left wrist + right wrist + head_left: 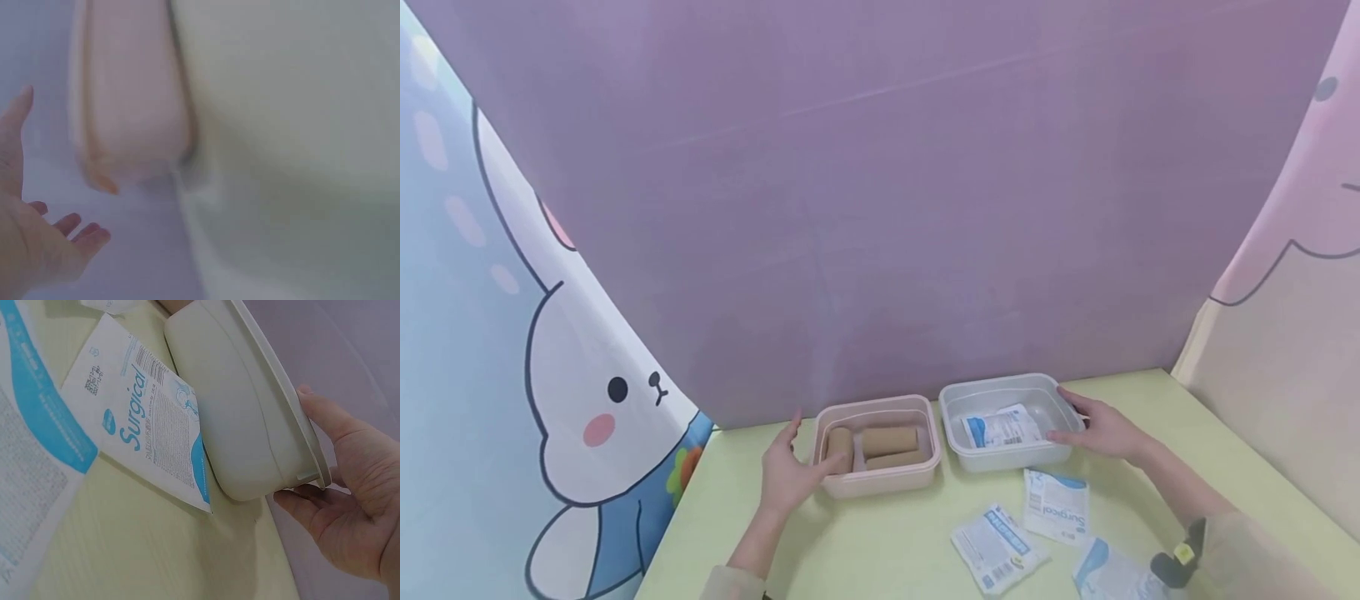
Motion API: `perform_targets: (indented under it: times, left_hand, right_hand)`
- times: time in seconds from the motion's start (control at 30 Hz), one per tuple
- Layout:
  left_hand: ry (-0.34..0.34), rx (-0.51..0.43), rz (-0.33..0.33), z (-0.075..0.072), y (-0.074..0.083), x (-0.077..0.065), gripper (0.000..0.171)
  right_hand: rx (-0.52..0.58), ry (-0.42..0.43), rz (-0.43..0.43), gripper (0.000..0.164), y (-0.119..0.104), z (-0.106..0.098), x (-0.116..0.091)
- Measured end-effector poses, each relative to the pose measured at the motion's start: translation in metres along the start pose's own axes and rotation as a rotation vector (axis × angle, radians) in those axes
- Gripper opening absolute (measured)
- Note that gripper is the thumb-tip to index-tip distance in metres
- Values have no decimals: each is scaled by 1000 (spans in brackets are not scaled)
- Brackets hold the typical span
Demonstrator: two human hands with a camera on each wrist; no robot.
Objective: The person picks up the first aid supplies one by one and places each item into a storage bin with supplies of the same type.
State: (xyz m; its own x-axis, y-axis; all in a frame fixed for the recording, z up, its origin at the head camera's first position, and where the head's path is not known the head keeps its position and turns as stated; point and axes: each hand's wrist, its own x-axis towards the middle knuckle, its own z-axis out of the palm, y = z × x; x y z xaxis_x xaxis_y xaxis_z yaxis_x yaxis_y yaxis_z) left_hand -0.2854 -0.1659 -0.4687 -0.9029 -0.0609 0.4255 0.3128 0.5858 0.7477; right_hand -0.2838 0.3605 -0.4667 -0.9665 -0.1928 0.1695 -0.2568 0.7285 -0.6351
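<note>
My left grip [793, 473] has its thumb and fingers spread apart, with nothing pinched between them. Just to its right sits the pink box [883, 482]; from my head view my thumb overlaps the box's near left corner, but I cannot tell whether it touches. In that box, on the side away from my palm, lie three brown rolls [890, 441], the one nearest my left grip pointing away from me and the other two crosswise.

My right grip [1105, 427] is clamped on the rim at the right end of the pale grey box [1015, 458], so the box reaches out leftward from my fingers. Inside it, left of my fingertips, lies white-and-blue wrapping [1000, 429]; how many packs it makes I cannot tell. Nearer me than my right grip, on the pale green tabletop [865, 550], are a "Surgical" packet [1057, 507] just by the grey box, a second packet [1000, 550] farther left, and a third packet [1116, 571] closest to my right sleeve.
</note>
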Motion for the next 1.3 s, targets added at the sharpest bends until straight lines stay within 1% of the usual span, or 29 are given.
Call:
perform_targets:
  times: [0.1,0.13,0.23,0.3,0.33,0.43,0.53,0.57,0.67,0.73,0.8,0.87,0.9,1.03,1.1,1.13,1.2,1.3]
  left_hand:
    - [27,13,129,-2,22,0,102]
    - [22,12,164,-2,29,0,100]
    - [-1,-9,247,3,50,-5,99]
    - [-18,-37,291,9,63,-10,98]
    - [-40,-47,321,13,69,-13,94]
    - [-118,-84,372,24,87,-23,87]
    - [-225,-77,392,38,104,-33,88]
    - [-254,-70,389,43,109,-37,93]
    - [-330,-11,405,58,121,-44,101]
    - [-365,23,415,68,127,-47,101]
    - [-386,79,413,75,131,-50,100]
    - [-403,103,414,82,134,-53,99]
    - [-409,108,425,86,135,-55,98]
    - [-450,120,507,102,135,-63,94]
    - [-479,165,541,108,133,-68,91]
    - [-496,199,545,110,132,-71,89]
    - [-535,275,532,113,129,-77,87]
    - [-590,355,506,118,124,-84,87]
  right_hand:
    - [-2,-2,5,101,-1,1,2]
    - [1,-3,8,100,-1,1,3]
    - [10,-11,13,100,0,3,5]
    - [25,-16,11,100,0,4,6]
    - [30,-18,12,99,0,5,6]
    - [35,-20,7,99,0,6,6]
    - [28,-19,7,100,1,4,6]
    - [28,-18,5,100,1,4,6]
    - [34,-14,3,100,2,1,5]
    - [39,-15,1,100,2,0,4]
    - [45,-18,2,99,3,-1,3]
    - [43,-19,5,99,4,0,3]
    - [37,-18,6,99,5,0,3]
    - [28,-4,1,99,5,0,3]
    - [36,-4,-4,99,6,0,3]
    - [34,-7,-6,99,7,0,4]
    - [39,-16,-8,100,9,1,5]
    - [30,-24,4,101,10,0,4]
